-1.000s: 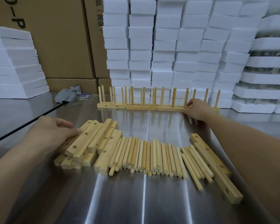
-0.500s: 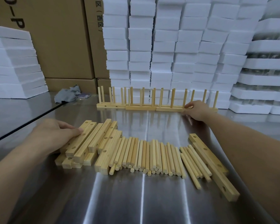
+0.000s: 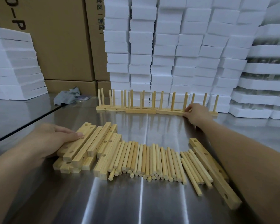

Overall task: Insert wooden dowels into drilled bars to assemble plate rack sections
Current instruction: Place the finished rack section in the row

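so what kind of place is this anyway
Most likely a small factory or packing workshop: stacked white foam blocks and cardboard cartons line the back, and a steel worktable holds loose dowels beside finished rack sections.

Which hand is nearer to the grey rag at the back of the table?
Left. The left hand rests on the drilled bars, below the grey rag; the right hand is far across at the assembled rack sections.

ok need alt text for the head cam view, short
A person's left hand rests on a pile of drilled bars while the right hand touches a row of finished rack sections. Loose dowels lie between them on a steel table.
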Demonstrator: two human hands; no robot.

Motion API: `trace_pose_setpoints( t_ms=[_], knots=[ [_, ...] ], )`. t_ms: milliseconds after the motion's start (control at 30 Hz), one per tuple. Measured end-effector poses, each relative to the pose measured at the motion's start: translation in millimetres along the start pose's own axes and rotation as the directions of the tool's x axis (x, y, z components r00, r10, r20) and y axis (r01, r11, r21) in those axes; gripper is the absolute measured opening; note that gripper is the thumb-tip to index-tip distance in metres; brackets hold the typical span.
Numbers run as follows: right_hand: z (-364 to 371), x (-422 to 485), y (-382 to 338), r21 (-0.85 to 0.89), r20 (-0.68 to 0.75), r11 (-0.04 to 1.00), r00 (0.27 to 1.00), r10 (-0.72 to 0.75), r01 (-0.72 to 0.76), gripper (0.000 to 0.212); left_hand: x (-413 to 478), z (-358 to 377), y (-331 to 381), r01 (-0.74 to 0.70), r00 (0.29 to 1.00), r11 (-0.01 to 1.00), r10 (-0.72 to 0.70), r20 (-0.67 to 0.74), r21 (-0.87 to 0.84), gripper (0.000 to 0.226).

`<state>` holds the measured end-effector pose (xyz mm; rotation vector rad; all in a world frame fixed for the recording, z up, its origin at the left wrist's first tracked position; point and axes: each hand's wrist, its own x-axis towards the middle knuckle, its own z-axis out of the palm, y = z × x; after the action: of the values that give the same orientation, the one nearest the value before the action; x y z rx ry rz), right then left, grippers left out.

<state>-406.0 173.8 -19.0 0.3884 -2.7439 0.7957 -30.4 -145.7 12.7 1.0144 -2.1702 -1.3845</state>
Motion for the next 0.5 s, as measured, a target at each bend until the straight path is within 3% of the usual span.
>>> trace_pose_setpoints(
  t_ms=[133, 200, 367, 500],
  knots=[
    [-5.2, -1.8, 2.5, 0.055, 0.020, 0.998, 0.999, 0.036, -0.037, 0.026, -1.2, -2.0, 2.5, 0.044, 0.999, 0.990, -0.044, -0.002, -0.132, 0.020],
    [-11.7, -4.2, 2.6, 0.043, 0.028, 0.998, 0.999, 0.046, -0.047, 0.028, -2.3, -1.2, 4.5, -0.001, 0.999, 0.981, -0.010, -0.053, -0.194, 0.019],
    [-45.1, -34.0, -21.9, 0.191, 0.009, 0.981, 1.000, 0.012, -0.014, 0.020, -20.2, 7.7, 29.7, -0.265, 0.963, 0.829, 0.197, -0.185, -0.493, 0.024],
    [-83.7, -107.0, -81.5, 0.414, -0.078, 0.897, 0.988, -0.134, 0.155, 0.009, -45.0, 28.1, 49.0, -0.321, 0.929, 0.700, 0.365, -0.067, -0.637, 0.023]
  ],
)
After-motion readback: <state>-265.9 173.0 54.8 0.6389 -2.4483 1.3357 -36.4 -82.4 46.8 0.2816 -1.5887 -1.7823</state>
